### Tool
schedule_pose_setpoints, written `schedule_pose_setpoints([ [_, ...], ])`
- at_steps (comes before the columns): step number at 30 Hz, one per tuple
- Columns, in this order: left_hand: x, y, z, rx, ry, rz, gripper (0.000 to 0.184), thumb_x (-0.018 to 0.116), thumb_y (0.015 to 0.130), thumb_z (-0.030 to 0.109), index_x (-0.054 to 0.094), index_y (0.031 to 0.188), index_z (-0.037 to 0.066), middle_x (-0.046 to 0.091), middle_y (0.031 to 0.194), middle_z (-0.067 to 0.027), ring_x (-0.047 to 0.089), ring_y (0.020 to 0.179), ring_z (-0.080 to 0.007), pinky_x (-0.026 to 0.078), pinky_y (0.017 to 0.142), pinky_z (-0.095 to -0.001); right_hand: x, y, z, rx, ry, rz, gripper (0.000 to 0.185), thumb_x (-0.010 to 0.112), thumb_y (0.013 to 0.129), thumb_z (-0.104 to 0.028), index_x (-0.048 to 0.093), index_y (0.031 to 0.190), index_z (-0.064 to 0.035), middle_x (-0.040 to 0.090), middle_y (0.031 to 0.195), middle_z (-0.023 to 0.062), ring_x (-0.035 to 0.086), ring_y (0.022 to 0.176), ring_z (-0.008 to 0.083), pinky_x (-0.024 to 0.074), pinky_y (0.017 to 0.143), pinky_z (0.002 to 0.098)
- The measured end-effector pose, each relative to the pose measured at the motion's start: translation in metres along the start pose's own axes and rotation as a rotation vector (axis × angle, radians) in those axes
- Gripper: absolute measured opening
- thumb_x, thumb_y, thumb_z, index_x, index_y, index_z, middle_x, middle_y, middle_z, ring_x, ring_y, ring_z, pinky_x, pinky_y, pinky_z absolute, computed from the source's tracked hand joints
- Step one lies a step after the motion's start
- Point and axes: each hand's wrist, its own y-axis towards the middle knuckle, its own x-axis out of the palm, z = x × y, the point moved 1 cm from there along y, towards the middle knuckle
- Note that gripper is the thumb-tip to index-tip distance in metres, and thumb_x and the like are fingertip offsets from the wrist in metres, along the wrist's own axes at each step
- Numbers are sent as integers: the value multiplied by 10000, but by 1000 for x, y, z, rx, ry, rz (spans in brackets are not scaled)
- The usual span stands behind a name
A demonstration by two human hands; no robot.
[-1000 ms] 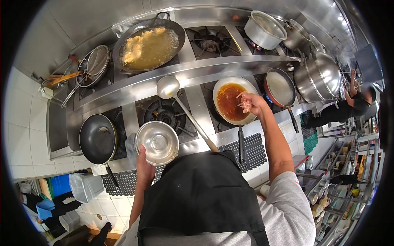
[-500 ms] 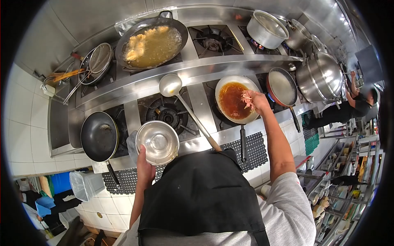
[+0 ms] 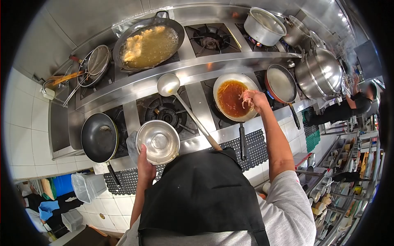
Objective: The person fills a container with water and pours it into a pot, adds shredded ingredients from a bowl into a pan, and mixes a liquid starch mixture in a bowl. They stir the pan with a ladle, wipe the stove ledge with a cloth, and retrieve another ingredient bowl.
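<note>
My left hand (image 3: 146, 166) grips a steel bowl (image 3: 159, 141) by its near-left rim, thumb inside; only a little wet residue shows in the bowl. My right hand (image 3: 259, 100) is closed around thin slices of raw pink meat (image 3: 247, 97). Strands of that meat dangle from the fingers over the right side of a light-coloured frying pan (image 3: 221, 84). Red-brown sauce (image 3: 232, 98) covers the pan's bottom, with thin pale pieces in it. Between the two hands, a long-handled ladle (image 3: 168, 85) rests across the stove, its handle end against my apron.
Fried pieces bubble in an oil-filled wok (image 3: 150, 45) at the back left. A black frying pan (image 3: 99, 137) sits at the left. Right of the sauce stands a red pan (image 3: 281, 84) of whitish liquid over flame, then a large steel pot (image 3: 320, 76). A co-worker (image 3: 361, 102) stands far right.
The meat strands in my right hand hang a little lower and more separated, and more pale bits show in the sauce. My left hand and the bowl have hardly moved.
</note>
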Motion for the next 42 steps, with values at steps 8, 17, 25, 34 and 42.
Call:
schedule_pose_setpoints([
  [8,8,-4,1,7,-18,53,589,412,1118,413,388,1511,-26,522,1491,-176,536,1359,-267,405,1163,-422,-21,35,26,-48,-112,38,81,623,966,-92,603,967,-14,655,710,61,592,561,130,381,434,267],
  [17,6,-2,-1,-12,-15,75,588,414,1118,412,402,1498,-36,541,1472,-181,549,1345,-272,415,1153,-425,-22,24,18,48,63,-220,99,580,989,-51,613,1050,19,690,840,115,671,682,188,529,543,285],
  [25,2,4,-4,-9,-20,18,614,424,1112,430,388,1510,-37,519,1496,-183,526,1371,-273,401,1168,-432,2,-17,-15,132,343,-155,270,536,1028,-74,567,1272,37,720,1026,171,733,910,246,623,718,315],
  [34,7,9,-4,29,-26,-32,601,430,1114,415,385,1510,-35,512,1499,-180,536,1365,-263,418,1162,-422,-3,-2,-9,-59,-251,89,337,571,1062,-260,694,938,28,689,746,88,643,564,171,468,476,290],
  [42,4,8,-3,28,-59,-42,617,443,1108,424,373,1524,-26,501,1513,-174,509,1390,-266,393,1183,-430,-10,8,-10,-53,-469,129,335,571,1046,-269,705,885,-7,667,709,70,630,549,153,408,445,319],
])
